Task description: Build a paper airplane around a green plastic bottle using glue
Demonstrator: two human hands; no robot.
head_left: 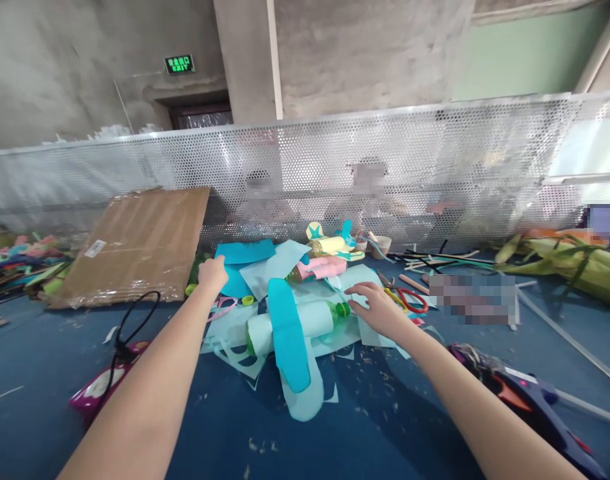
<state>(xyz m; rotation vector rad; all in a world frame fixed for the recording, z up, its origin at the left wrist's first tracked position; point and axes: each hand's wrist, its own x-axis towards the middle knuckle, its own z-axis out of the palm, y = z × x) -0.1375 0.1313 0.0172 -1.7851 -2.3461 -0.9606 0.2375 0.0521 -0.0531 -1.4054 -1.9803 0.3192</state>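
My left hand (213,273) is closed at the left edge of a bright blue paper sheet (247,252), its fingertips partly hidden. My right hand (377,305) hovers with fingers apart beside the green cap of a plastic bottle (341,311), holding nothing. That bottle lies on its side, wrapped in pale blue paper. A long blue paper strip (288,337) with rounded ends lies across it, over a paler strip (305,390). Behind it are a pink-wrapped bottle (322,268) and a yellow-wrapped one (332,245) with paper fins. Pale blue paper sheets (282,260) lie around them.
Red-handled scissors (413,301) lie right of my right hand. A hot glue gun (529,400) rests at the right front. At left are a pink device (107,383) with a black cord and a leaning cardboard sheet (139,247). A perforated metal screen (305,173) stands behind.
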